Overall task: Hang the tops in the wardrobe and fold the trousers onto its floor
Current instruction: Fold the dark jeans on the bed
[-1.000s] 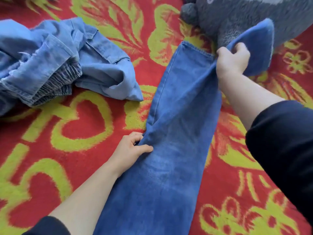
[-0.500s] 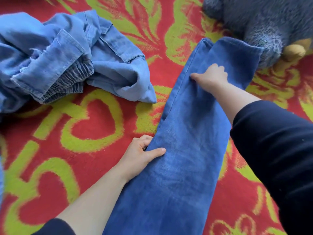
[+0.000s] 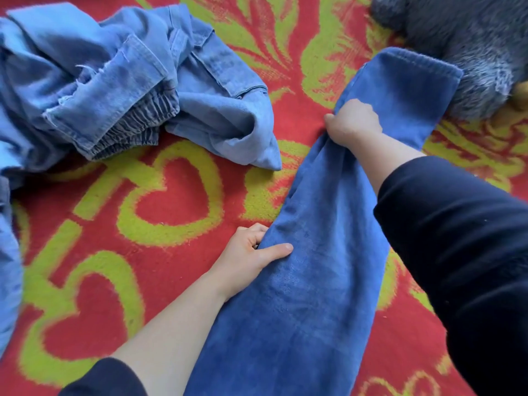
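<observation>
The dark blue trousers [image 3: 328, 224] are stretched along the red carpet [image 3: 177, 204]; their left edge is pinched by the left hand [image 3: 251, 255], their folded-over upper edge gripped by the right hand [image 3: 353, 122].

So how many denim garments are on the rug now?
2 that I can separate: dark blue trousers at centre, gripped by the left hand and right hand; a light-blue denim heap upper left, possibly hiding more.

The trousers [image 3: 323, 281] you hold are soft, matt, deep-blue denim, faded pale along the leg. The lighter denim heap [image 3: 114, 81] shows frayed edges and gathered elastic. The rug [image 3: 177, 204] is fuzzy, short-piled cloth; the grey toy [image 3: 463, 32], shaggy plush; your sleeve [image 3: 457, 238], smooth dark cloth.
</observation>
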